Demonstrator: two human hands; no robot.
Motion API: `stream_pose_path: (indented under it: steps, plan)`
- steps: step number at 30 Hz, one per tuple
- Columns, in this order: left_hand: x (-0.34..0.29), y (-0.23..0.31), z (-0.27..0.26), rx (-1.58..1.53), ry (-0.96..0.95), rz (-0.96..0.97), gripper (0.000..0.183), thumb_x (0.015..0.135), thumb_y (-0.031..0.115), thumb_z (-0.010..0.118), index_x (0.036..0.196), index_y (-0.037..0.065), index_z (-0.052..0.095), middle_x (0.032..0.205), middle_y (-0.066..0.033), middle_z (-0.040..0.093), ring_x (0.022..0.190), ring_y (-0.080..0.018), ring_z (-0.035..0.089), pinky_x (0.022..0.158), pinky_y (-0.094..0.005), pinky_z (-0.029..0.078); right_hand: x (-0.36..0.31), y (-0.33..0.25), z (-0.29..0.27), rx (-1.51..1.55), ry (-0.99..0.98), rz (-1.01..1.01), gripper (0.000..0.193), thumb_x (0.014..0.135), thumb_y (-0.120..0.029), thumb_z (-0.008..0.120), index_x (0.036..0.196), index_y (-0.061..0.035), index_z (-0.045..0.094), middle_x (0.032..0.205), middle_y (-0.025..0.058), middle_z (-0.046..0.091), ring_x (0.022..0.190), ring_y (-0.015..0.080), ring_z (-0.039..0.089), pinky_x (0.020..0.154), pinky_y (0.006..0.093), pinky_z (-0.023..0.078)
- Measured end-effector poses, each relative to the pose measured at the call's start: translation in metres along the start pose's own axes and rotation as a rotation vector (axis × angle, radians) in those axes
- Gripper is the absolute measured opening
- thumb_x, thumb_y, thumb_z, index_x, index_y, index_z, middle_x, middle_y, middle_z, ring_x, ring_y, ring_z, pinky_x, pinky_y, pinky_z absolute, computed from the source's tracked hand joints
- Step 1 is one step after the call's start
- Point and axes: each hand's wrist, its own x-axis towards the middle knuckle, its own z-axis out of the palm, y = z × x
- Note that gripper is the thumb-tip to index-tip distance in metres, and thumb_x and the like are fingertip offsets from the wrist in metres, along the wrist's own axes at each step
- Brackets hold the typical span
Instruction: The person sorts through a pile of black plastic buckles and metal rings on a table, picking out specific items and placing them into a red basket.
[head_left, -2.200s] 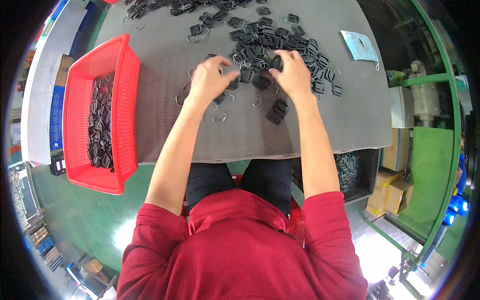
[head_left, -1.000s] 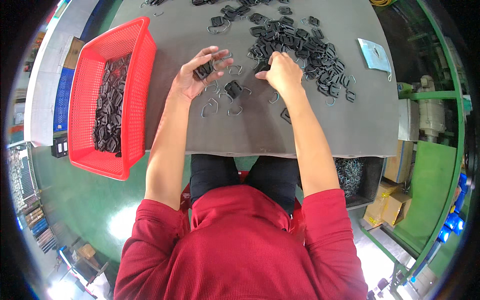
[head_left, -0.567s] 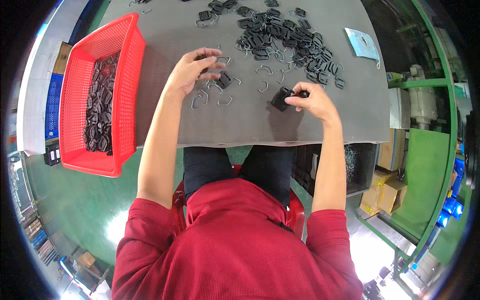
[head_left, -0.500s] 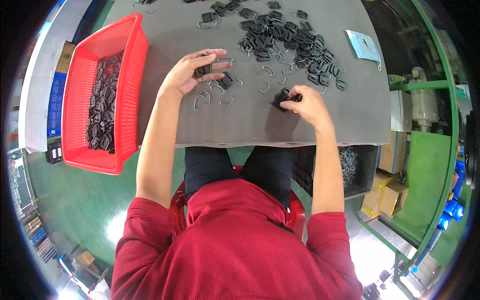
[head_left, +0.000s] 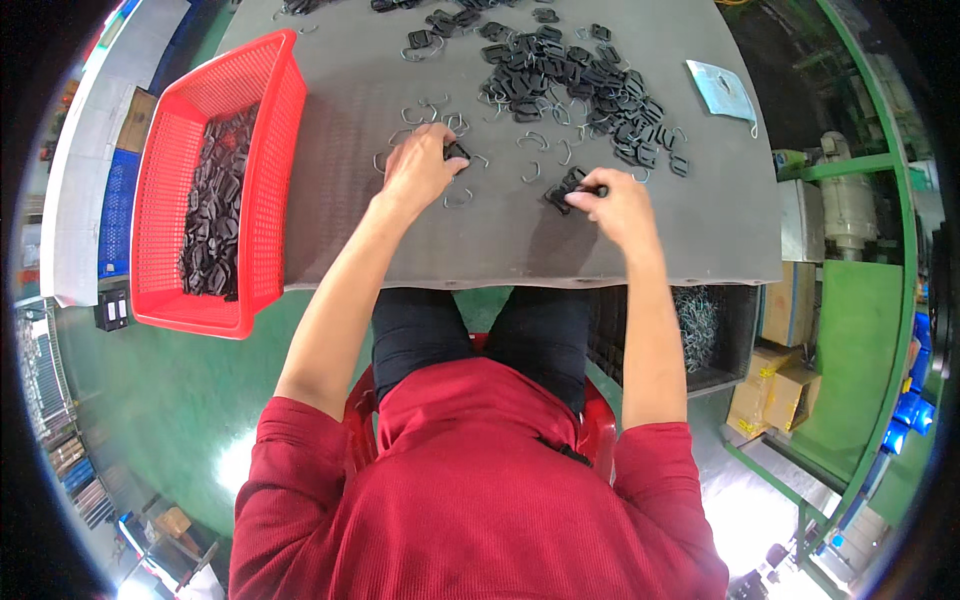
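My left hand point(head_left: 420, 165) is low over the table, its thumb and fingers closed round a small black plastic buckle point(head_left: 457, 152). Several bent metal wire hooks point(head_left: 458, 199) lie loose around it. To the right, my right hand point(head_left: 617, 205) pinches black plastic buckles point(head_left: 566, 190) just above the tabletop; their exact number is unclear. Beyond both hands spreads a heap of black buckles point(head_left: 540, 75), with wire hooks sticking out among them. Whether my left palm hides another piece cannot be made out.
A red plastic basket point(head_left: 265, 200) holding many black buckles stands at the left of the grey table point(head_left: 400, 250). A light-blue face mask point(head_left: 722, 92) lies at the right. Below the table edge sits a dark crate point(head_left: 735, 365) of metal hooks point(head_left: 697, 325).
My left hand has moved right and toward the table, its spread fingers closing round the buckle there. My right hand stays nearly in place, still holding black buckles.
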Motion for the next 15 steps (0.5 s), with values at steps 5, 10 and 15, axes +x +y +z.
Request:
stream_pose_path:
  steps: [5, 10, 15]
  plan:
    - [0.004, 0.013, -0.013, -0.218, -0.102, -0.071, 0.026, 0.073, 0.02, 0.07, 0.092, 0.004, 0.062, 0.093, -0.0141, 0.063, 0.086, -0.0291, 0.06, 0.077, -0.0383, 0.046, 0.011, 0.012, -0.015, -0.004, -0.217, 0.03, 0.032, 0.065, -0.024, 0.076, 0.09, -0.0069, 0.065, 0.088, 0.0081, 0.066, 0.082, 0.0265, 0.062, 0.072, 0.0371, 0.047]
    - [-0.003, 0.001, -0.02, -0.811, -0.386, -0.326, 0.019, 0.079, 0.018, 0.067, 0.087, 0.002, 0.061, 0.089, -0.0067, 0.064, 0.08, -0.0217, 0.06, 0.061, -0.0317, 0.045, 0.0, -0.022, 0.01, -0.38, -0.059, -0.09, 0.041, 0.065, -0.025, 0.077, 0.099, -0.0078, 0.062, 0.093, 0.0117, 0.066, 0.091, 0.0306, 0.06, 0.076, 0.0418, 0.046]
    - [-0.011, 0.014, -0.009, -1.936, -0.523, -0.434, 0.017, 0.085, 0.02, 0.061, 0.095, 0.006, 0.058, 0.092, -0.0067, 0.061, 0.091, -0.0229, 0.06, 0.059, -0.0304, 0.054, -0.001, -0.01, 0.017, -0.239, -0.068, -0.045, 0.046, 0.062, -0.026, 0.079, 0.099, -0.005, 0.063, 0.093, 0.0114, 0.066, 0.09, 0.0292, 0.062, 0.074, 0.041, 0.048]
